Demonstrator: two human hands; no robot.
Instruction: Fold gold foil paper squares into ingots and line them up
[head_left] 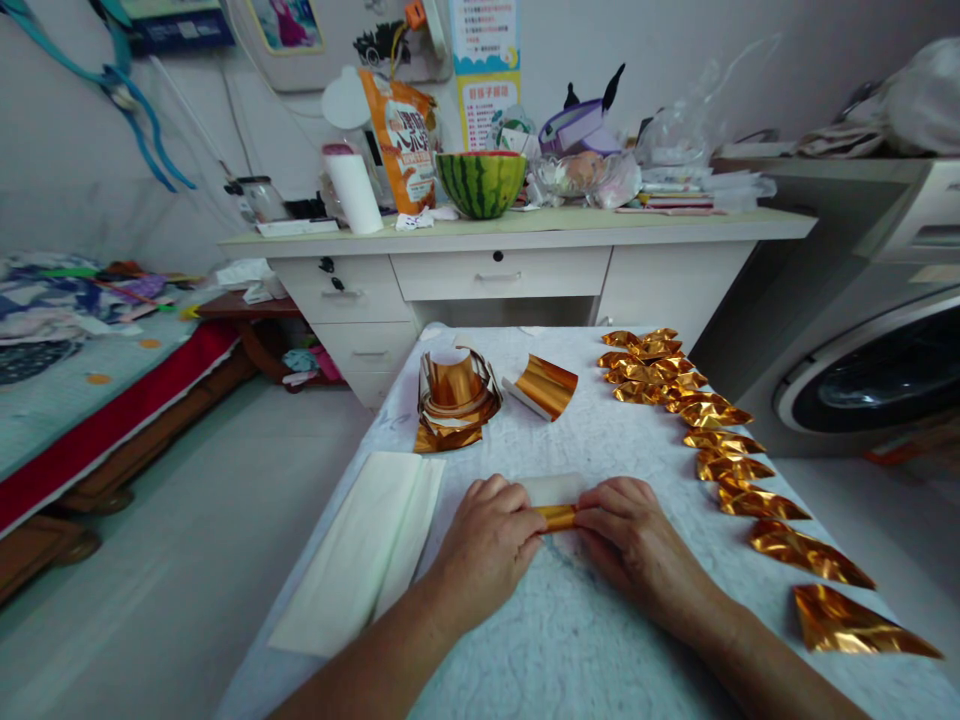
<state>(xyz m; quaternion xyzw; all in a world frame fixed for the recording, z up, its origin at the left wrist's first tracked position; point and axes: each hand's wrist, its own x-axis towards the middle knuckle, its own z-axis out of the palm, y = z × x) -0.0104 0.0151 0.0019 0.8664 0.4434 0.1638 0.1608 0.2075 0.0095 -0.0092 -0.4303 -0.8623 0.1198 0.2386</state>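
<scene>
Both hands are together over the near middle of the cloth-covered table, pinching a small gold foil sheet point(556, 517) that is rolled or folded along its near edge. My left hand point(486, 535) is closed on its left end, and my right hand point(626, 530) is closed on its right end. The pale underside of the sheet shows above the gold strip. Beyond the hands lie a stack of curled gold foil sheets point(454, 395) and one loose curled foil piece point(550, 385). Pale folded paper point(352, 550) rests left of my left hand.
Several twisted gold foil pieces point(724, 465) line the right side of the table point(555, 640). Behind it stands a white desk point(502, 270) with half a watermelon point(482, 183) and an orange pouch point(401, 140) on top. A washing machine point(847, 260) is at right, a bed point(82, 370) at left.
</scene>
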